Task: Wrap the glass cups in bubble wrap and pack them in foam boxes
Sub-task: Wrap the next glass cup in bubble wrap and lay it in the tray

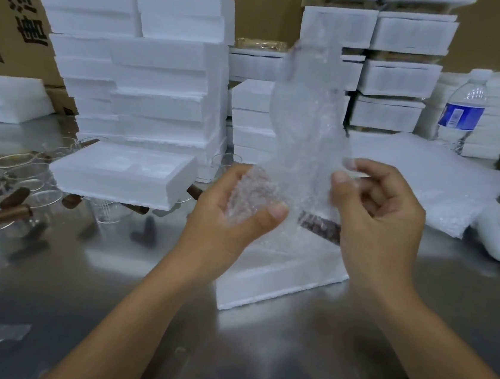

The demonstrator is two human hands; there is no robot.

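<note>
Cradling wrapped cup [249, 194] in left hand [222, 226], fingers curled round it; pinching loose bubble wrap [306, 118] tail above with right hand [379, 222]. Brown handle [319, 228] peeking out between hands. Foam box [278, 283] on desk [138, 285] just beneath hands. Risk: slack pinch, wrap unrolling, glass slipping onto box or desk.

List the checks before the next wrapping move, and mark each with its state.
1. Left hand grips the bubble wrap: ok.
2. Right hand pinches the sheet's edge: ok.
3. Cup fully covered: cannot tell; only a brown handle-like piece shows through the wrap.
4. Sheet wound tight: not ok; its free end stands loose above the hands.
5. Foam box on the table below the hands: ok.
6. More glass cups at the left: ok.
</note>
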